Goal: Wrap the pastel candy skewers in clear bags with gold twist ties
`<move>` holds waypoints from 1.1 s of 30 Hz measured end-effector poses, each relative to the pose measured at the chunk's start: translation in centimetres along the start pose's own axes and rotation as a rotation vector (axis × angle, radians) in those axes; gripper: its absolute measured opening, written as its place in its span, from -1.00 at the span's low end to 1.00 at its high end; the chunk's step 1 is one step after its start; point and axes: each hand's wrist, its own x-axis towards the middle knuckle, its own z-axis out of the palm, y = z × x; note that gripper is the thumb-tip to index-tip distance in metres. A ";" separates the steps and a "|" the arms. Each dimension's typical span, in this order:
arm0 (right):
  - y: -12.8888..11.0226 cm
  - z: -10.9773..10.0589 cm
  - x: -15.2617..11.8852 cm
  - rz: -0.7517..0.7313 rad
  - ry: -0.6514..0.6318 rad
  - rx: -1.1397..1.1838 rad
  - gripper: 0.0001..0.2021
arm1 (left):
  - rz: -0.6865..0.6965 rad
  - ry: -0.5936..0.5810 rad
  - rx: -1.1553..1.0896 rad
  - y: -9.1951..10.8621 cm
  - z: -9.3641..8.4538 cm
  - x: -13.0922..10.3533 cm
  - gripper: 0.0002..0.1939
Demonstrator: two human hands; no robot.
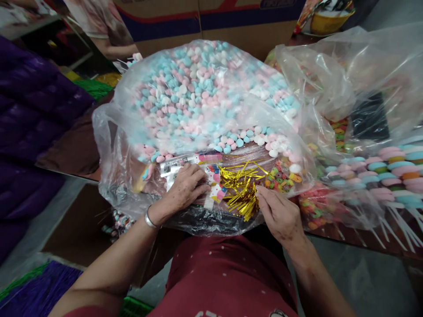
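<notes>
My left hand (188, 187), with a metal bracelet at the wrist, has its fingers curled down on small printed plastic bags (216, 178). To its right lies a loose pile of shiny gold twist ties (243, 193). My right hand (279, 213) is at the right edge of that pile, thumb and fingers pinched together; what sits between the fingertips is too small to make out. Ring-shaped coloured candies (280, 176) lie just beyond it. Behind both hands spreads a big clear plastic bag (112, 132) of pink, blue and white marshmallows (198, 92).
At right are skewered candies on white sticks (393, 171), a clear bag of red and green candies (320, 204) and a dark flat object (370, 116) under plastic. A large cardboard box (211, 35) stands behind, a yellow bowl (330, 22) at back right. Another person's arm (115, 48) shows at upper left.
</notes>
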 end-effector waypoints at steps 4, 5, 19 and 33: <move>-0.1 0.2 0.1 -0.019 0.002 -0.027 -0.75 | 0.013 -0.006 0.009 0.3 0.0 0.2 -0.85; -0.1 0.2 0.1 -0.017 -0.003 -0.027 -0.74 | 0.005 -0.005 0.001 0.3 0.1 0.2 -0.85; -2.1 -2.2 1.9 0.245 -0.041 0.320 -0.64 | 0.015 0.374 0.085 3.7 -1.4 0.9 -0.86; -2.8 -3.0 1.9 -0.006 -0.133 0.482 -0.81 | 0.231 0.039 -0.210 10.0 -1.7 0.9 -0.91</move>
